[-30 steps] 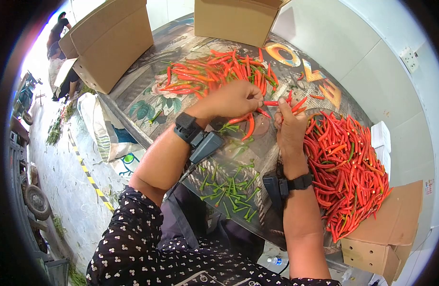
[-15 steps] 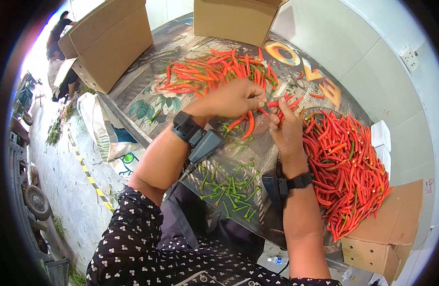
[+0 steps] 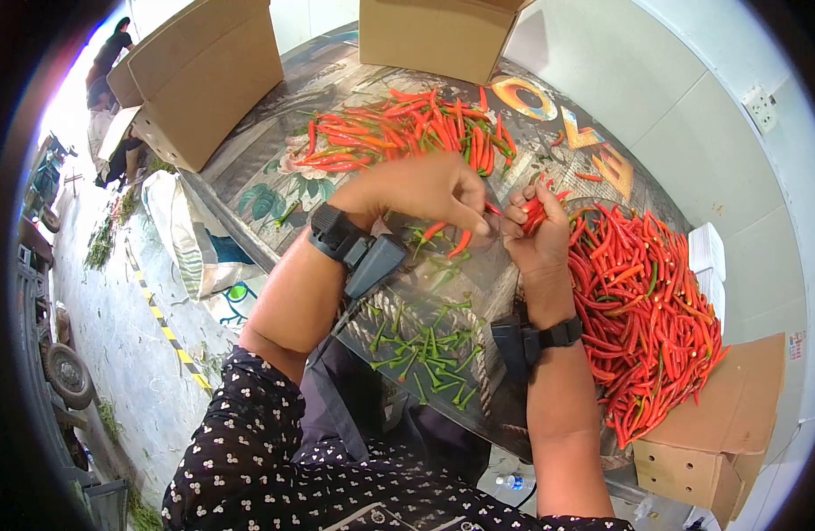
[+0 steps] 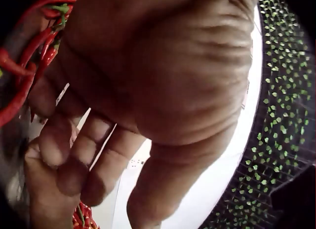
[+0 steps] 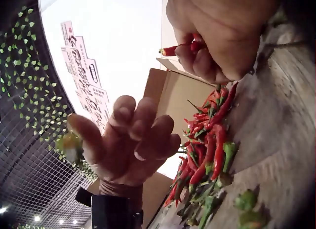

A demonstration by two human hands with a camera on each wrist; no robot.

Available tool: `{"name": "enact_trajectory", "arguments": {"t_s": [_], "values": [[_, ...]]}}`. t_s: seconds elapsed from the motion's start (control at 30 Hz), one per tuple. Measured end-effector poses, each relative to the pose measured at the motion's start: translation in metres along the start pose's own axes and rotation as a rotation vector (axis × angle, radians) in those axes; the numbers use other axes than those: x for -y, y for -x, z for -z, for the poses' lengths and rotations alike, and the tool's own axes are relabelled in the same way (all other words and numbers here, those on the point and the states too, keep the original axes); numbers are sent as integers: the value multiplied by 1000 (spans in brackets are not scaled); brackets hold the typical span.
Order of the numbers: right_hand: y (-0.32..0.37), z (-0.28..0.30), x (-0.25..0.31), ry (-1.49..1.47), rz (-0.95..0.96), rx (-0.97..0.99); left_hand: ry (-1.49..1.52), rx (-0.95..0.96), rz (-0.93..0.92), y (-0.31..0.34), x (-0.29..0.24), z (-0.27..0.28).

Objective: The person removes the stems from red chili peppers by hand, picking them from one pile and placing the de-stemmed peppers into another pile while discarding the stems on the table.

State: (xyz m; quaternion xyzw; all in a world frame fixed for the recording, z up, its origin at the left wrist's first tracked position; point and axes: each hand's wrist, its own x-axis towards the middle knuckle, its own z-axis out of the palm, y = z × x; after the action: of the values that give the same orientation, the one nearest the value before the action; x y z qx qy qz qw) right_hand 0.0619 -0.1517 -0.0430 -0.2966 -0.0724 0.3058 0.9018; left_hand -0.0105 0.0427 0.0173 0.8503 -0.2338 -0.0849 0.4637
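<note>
The left hand (image 3: 425, 195) is held over the table with fingers loosely bent and thumb apart from them. In the right wrist view, a small blurred green-and-yellow piece (image 5: 70, 144) shows at the thumb tip of the left hand (image 5: 133, 142); whether it is attached is unclear. The right hand (image 3: 540, 234) curls round several red chillies (image 3: 533, 214). One chilli end (image 5: 169, 51) sticks out of the right fist (image 5: 222, 32). Between the hands and the chilli pile (image 3: 363, 137), a few loose chillies (image 3: 461, 242) lie on the table. Green stems (image 3: 434, 358) lie nearer the body.
A large heap of red chillies (image 3: 646, 310) fills the right side. Cardboard boxes stand at the back left (image 3: 204, 80), at the back (image 3: 434, 40) and at the lower right (image 3: 717, 425). White trays (image 3: 708, 257) are beside the heap. Another person (image 3: 111, 57) is far left.
The left hand has let go of the chilli end it pinched beside the right hand and moved slightly left and down, its fingers parting. The right hand has turned slightly and still grips the chillies.
</note>
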Motion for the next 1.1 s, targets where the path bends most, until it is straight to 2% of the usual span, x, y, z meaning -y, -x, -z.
{"name": "enact_trajectory", "arguments": {"t_s": [0.03, 0.1, 0.13, 0.2, 0.43, 0.5, 0.53, 0.6, 0.63, 0.7, 0.8, 0.93, 1.0, 1.03, 1.1], "values": [[-1, 1, -1, 28, -4, -36, 1, 0, 0, -1, 6, 2], [-2, -1, -3, 55, -10, -72, -285, -93, 114, 0, 14, 3], [-1, -4, -3, 90, 0, -80, -286, -89, 113, 1, 13, 2], [2, -4, -4, 122, 21, -100, -533, -18, 303, 0, 7, -4], [0, -4, -5, 118, 19, -24, -611, -54, 246, -5, 20, -9], [4, -9, -4, 187, 21, -28, -509, -229, 104, -11, 29, -9], [4, -9, -5, 186, 22, -27, -511, -229, 104, -12, 30, -10], [5, -11, -7, 286, 25, -70, -54, -364, 132, -16, 28, -13], [6, -13, -7, 284, 26, -69, -56, -364, 131, -17, 30, -13], [8, -19, -8, 375, 43, -44, 63, -239, 40, -20, 34, -14], [9, -21, -9, 467, 40, -77, 203, -208, 33, -20, 28, -18], [9, -22, -9, 440, 74, -38, 209, -206, 89, -19, 26, -16], [9, -24, -9, 436, 198, -142, 250, -314, 86, -18, 24, -16], [8, -22, -9, 435, 199, -142, 249, -314, 86, -17, 21, -14], [7, -17, -8, 398, 270, -170, 93, -314, 147, -14, 16, -10]]}}
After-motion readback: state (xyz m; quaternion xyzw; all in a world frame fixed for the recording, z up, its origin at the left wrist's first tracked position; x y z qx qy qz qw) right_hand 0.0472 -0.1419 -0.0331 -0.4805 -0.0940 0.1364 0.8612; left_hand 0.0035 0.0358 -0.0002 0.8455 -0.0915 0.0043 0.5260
